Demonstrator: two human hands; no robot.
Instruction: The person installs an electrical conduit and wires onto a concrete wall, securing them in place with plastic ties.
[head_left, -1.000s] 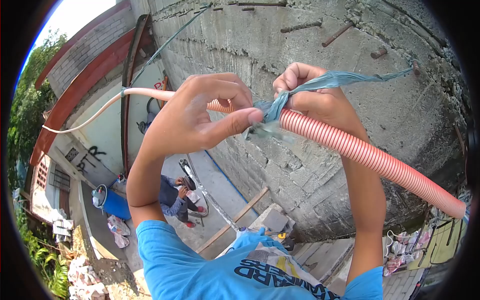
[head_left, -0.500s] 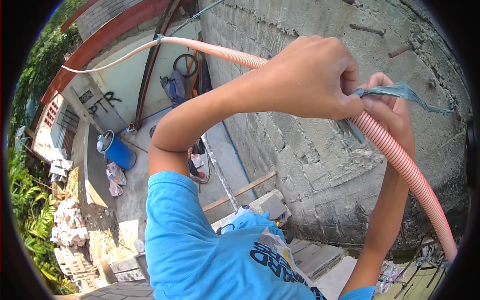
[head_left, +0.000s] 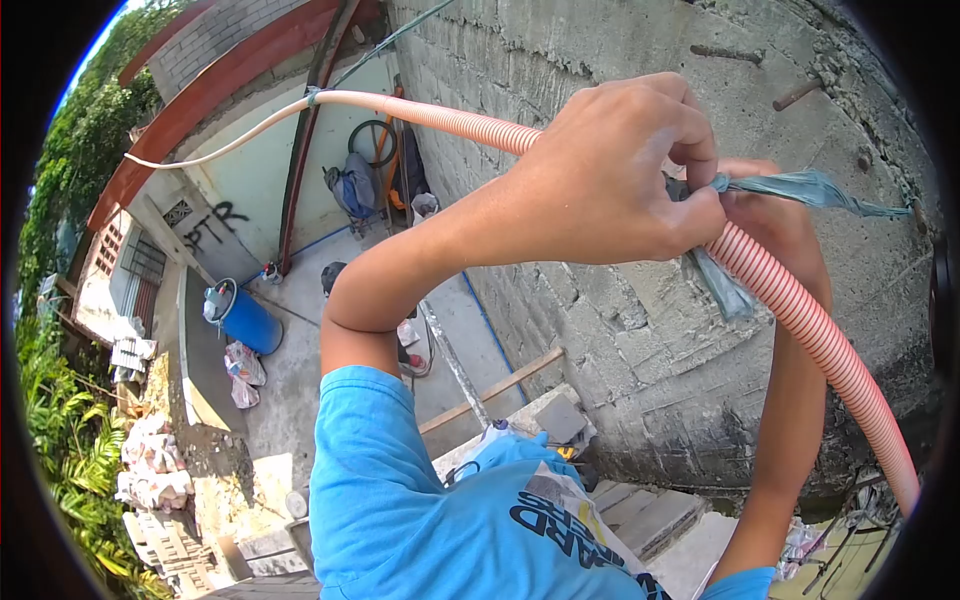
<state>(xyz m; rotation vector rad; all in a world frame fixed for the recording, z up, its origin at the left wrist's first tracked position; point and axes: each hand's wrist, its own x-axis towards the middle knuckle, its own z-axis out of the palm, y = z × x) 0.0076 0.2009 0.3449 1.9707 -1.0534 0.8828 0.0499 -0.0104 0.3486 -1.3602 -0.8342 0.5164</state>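
Observation:
A ribbed orange-and-white hose [head_left: 800, 315] runs past both hands along the concrete wall. A twisted blue-green plastic strip [head_left: 790, 188] goes round it and stretches right to the wall. My left hand [head_left: 640, 165] is closed, pinching the strip at the hose between thumb and bent fingers. Just behind it, my right hand [head_left: 780, 225] is closed at the same spot on the strip; its fingertips are mostly hidden. A loose end of the strip [head_left: 728, 288] dangles below the hose.
Rusty rebar stubs [head_left: 798, 94] jut from the rough concrete wall [head_left: 640, 330]. Far below lie a concrete floor [head_left: 300, 370], a blue barrel [head_left: 250, 318] and a wooden plank [head_left: 500, 387]. Another strip [head_left: 312, 96] holds the hose at a red steel post [head_left: 300, 170].
My left thumb and fingers have shifted slightly at the knot. My right hand's fingers have folded in behind the strip. More of the loose end hangs below the hose.

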